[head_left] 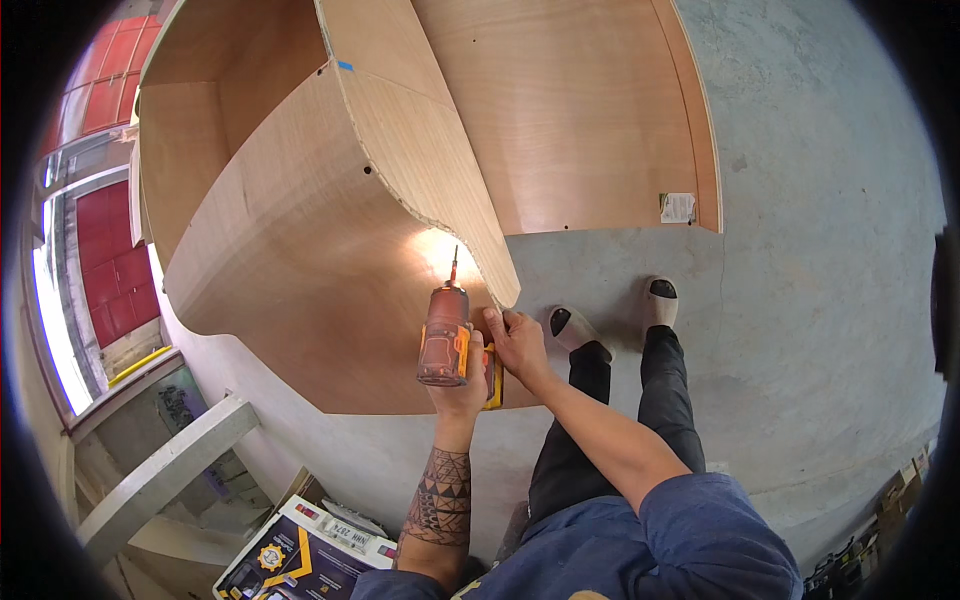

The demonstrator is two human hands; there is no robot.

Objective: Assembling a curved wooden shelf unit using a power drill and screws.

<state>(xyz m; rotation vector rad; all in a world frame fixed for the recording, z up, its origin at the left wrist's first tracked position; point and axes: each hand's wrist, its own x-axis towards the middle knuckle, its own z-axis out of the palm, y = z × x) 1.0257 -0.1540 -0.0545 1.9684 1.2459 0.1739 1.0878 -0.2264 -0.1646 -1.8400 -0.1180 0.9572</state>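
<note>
The left hand [462, 385] is clenched around the grip of an orange cordless drill [445, 335], which stands with its bit pointing up at the inner face of a plywood cabinet [300, 230]; the drill's light makes a bright spot on the wood. The drill is at the lower front edge of the cabinet, just beside the near end of the upright divider panel [420, 150]. The right hand [517, 340] rests on the drill next to the left hand, with its fingers touching the end edge of this panel; it grasps nothing that I can tell. The cabinet lies on a grey concrete floor [820, 250]. Two feet in light slippers [612, 315] stand close to the cabinet's edge. At the lower left a printed cardboard box [300, 555] and a pale beam [165, 475] narrow the room, while the floor on the right stays open.
</note>
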